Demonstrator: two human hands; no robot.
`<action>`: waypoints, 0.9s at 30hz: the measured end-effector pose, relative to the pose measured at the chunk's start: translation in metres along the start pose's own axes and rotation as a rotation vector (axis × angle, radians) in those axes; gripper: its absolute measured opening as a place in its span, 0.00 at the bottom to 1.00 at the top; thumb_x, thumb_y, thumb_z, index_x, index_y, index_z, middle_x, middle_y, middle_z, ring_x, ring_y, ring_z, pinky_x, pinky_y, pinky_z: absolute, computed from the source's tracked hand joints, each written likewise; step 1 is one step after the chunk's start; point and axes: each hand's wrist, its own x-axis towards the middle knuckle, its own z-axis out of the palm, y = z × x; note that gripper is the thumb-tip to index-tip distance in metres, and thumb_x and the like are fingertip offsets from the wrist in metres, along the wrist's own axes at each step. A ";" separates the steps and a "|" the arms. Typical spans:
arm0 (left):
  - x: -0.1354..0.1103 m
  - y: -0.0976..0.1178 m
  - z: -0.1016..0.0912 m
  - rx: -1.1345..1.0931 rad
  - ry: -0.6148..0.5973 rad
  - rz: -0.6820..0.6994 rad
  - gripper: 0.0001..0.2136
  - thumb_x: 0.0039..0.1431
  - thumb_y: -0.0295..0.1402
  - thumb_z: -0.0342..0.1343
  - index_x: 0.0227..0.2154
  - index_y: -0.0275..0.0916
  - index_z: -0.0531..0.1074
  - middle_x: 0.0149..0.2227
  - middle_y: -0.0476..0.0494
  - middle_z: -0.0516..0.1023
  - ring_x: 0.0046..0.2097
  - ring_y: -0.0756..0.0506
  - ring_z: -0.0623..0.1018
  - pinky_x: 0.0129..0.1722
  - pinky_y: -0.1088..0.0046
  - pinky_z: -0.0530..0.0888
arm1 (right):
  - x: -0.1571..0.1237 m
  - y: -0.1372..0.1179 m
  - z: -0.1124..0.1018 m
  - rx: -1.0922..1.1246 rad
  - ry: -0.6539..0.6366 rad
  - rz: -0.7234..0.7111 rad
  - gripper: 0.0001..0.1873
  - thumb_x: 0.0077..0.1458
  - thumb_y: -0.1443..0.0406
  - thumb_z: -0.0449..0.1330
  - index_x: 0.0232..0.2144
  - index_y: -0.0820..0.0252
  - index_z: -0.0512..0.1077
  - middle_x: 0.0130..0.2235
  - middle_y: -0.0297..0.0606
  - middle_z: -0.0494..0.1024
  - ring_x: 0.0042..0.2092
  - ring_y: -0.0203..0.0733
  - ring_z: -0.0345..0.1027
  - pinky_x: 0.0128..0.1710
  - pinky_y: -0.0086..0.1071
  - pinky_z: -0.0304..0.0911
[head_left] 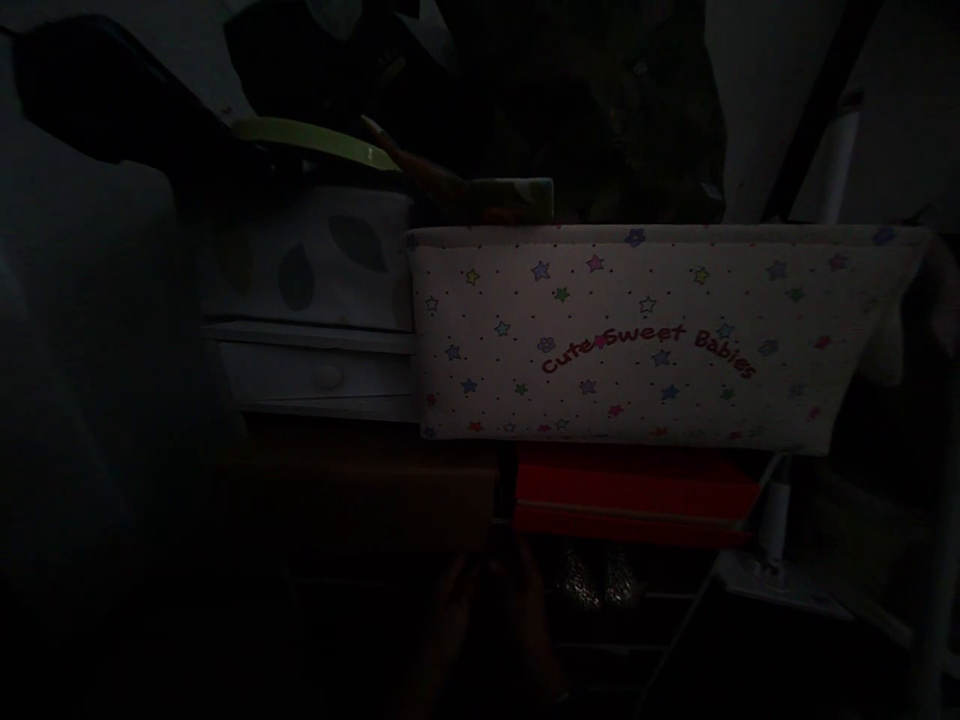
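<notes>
The picture is very dark and neither of my hands shows clearly. In the middle hangs a white fabric organiser [645,340] printed with coloured stars and the words "Cute Sweet Babies". Under it lies a red box [637,490]. Left of it stands a white drawer unit [315,375] with a leaf-patterned box [315,255] on top. A green round lid or plate [315,140] rests on that box. A thin tan object [420,170], which I cannot identify, slants beside the plate. A dim brownish shape [487,620] sits low in the centre, too dark to name.
A dark bulky mass [615,110] rises behind the organiser. A white pole on a base [776,530] stands at the lower right, and a dark bar [817,110] slants across the upper right wall. A large dark shape [97,90] fills the upper left.
</notes>
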 end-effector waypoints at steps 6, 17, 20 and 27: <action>-0.002 -0.001 0.000 -0.074 -0.048 -0.005 0.25 0.42 0.43 0.58 0.44 0.35 0.73 0.52 0.31 0.75 0.53 0.36 0.74 0.56 0.57 0.67 | -0.004 -0.012 -0.003 -0.016 0.007 -0.019 0.30 0.49 0.58 0.62 0.55 0.56 0.65 0.56 0.44 0.71 0.55 0.49 0.65 0.56 0.45 0.61; -0.003 -0.006 0.003 -0.089 -0.089 0.009 0.22 0.44 0.41 0.57 0.44 0.38 0.75 0.53 0.36 0.75 0.54 0.38 0.74 0.59 0.56 0.64 | -0.001 0.002 -0.006 0.043 -0.041 -0.007 0.33 0.50 0.57 0.62 0.57 0.54 0.61 0.56 0.43 0.70 0.57 0.49 0.64 0.57 0.46 0.59; -0.003 -0.006 0.003 -0.094 -0.119 0.025 0.22 0.46 0.42 0.57 0.45 0.41 0.74 0.54 0.38 0.75 0.55 0.39 0.73 0.59 0.57 0.63 | -0.001 0.005 -0.008 0.016 -0.032 -0.024 0.31 0.51 0.57 0.61 0.57 0.55 0.61 0.57 0.43 0.69 0.57 0.49 0.63 0.58 0.46 0.57; -0.009 -0.001 0.010 -0.085 -0.137 0.066 0.25 0.46 0.41 0.56 0.48 0.36 0.73 0.56 0.33 0.71 0.56 0.38 0.71 0.60 0.59 0.63 | -0.002 0.000 -0.009 -0.073 -0.015 -0.021 0.33 0.51 0.55 0.60 0.58 0.55 0.60 0.58 0.45 0.68 0.58 0.50 0.62 0.58 0.46 0.57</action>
